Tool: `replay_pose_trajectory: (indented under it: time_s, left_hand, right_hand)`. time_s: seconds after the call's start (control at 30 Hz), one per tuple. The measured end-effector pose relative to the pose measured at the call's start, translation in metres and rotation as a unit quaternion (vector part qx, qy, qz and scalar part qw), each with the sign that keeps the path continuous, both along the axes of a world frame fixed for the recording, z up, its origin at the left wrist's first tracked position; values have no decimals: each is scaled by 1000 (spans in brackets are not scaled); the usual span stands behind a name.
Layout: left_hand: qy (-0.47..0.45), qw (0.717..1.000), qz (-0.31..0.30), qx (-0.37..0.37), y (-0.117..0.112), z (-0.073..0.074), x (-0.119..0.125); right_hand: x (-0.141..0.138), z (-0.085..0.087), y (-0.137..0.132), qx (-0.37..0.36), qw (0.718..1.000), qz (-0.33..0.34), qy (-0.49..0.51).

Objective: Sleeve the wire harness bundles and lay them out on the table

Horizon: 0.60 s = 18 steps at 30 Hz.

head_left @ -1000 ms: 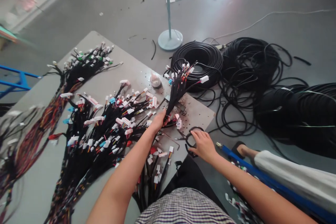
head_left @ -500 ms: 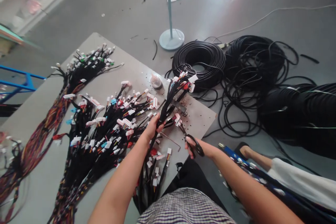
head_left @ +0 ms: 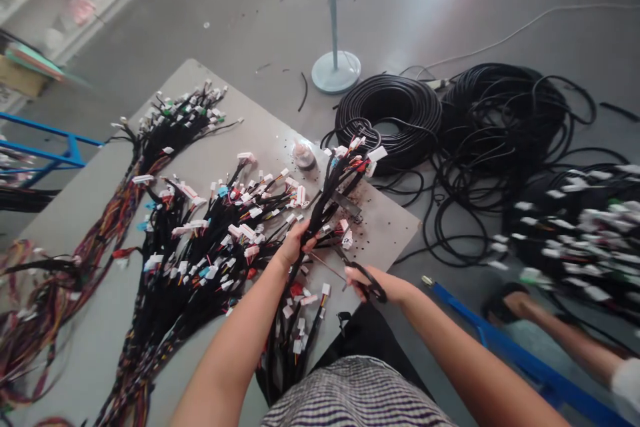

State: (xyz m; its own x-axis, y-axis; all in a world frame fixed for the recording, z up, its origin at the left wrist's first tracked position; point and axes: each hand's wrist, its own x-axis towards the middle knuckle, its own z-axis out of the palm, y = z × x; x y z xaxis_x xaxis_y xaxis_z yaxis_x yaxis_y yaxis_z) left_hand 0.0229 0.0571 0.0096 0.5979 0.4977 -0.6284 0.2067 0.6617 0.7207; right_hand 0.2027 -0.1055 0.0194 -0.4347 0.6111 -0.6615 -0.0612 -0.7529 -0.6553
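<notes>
My left hand (head_left: 299,245) is closed around a black-wrapped wire harness (head_left: 327,197), whose white, red and blue connectors fan out past the table's far corner. In my right hand (head_left: 364,282) is a pair of black-handled scissors (head_left: 375,288). Their blades point up and left, close to a side branch of the harness that ends in white connectors (head_left: 346,233); I cannot tell if they touch it. A thin bent metal rod (head_left: 327,265) lies between my hands. More connector ends (head_left: 300,327) hang below my left wrist.
A large pile of harnesses (head_left: 200,267) covers the middle of the grey table (head_left: 395,217), with another bundle (head_left: 175,120) behind. A small jar (head_left: 303,155) and a dark flat bar (head_left: 347,203) are near the far edge. Black cable coils (head_left: 387,117) lie on the floor. A person's foot (head_left: 505,300) is at right.
The scissors have swung left, their blades now lower and nearer the held harness. At right, the person has moved farther right, and a bundle with white connectors has come into view.
</notes>
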Motion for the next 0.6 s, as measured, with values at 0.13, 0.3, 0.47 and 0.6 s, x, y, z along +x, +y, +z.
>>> replay_pose_trajectory:
  time_s: [0.13,0.3,0.47,0.6]
  left_hand:
    - [12,1000,-7,18,-1,1,0]
    - [3,999,-5,35,-1,-5,-2]
    - [13,999,-17,40,0,4,-3]
    - [8,997,-33,70,-5,26,0]
  right_hand:
    - [-9,-13,36,-29,997,-50,43]
    - [-12,-14,72,-49,997,-34,53]
    - [-7,-8,52,-55,995,-29,-78]
    - [6,-7,8,5,939,140,-313]
